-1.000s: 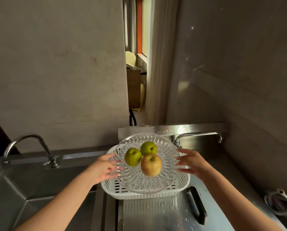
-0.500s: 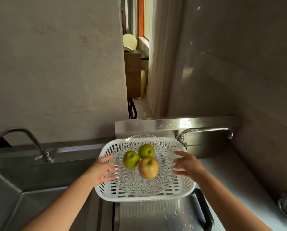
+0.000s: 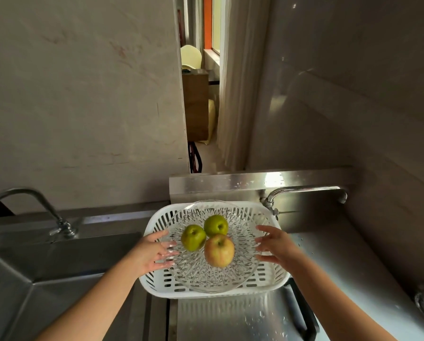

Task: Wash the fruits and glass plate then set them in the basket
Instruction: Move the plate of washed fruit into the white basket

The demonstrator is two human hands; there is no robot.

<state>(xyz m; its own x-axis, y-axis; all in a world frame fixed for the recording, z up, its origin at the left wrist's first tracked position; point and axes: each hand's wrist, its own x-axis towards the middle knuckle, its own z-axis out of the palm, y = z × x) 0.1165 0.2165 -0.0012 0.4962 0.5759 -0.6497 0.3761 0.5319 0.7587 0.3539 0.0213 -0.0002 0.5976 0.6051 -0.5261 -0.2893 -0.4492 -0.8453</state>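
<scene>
Resting in the white slotted basket (image 3: 275,279) at lower centre of the frame: the cut-glass plate (image 3: 198,274), carrying two green apples (image 3: 193,237) (image 3: 216,225) and one red-yellow apple (image 3: 219,251) bunched together, touching. Flanking the plate: left hand (image 3: 152,253) at its left rim, fingers spread, fingertips on the glass; right hand (image 3: 276,244) at its right rim, fingers splayed, whether touching cannot tell. Neither curled around anything. Basket set on the steel counter (image 3: 230,318); curved tap (image 3: 34,205) at left, straight tap (image 3: 307,191) at right

Three apples (image 3: 219,251), one plate (image 3: 206,279), one basket (image 3: 154,221)
</scene>
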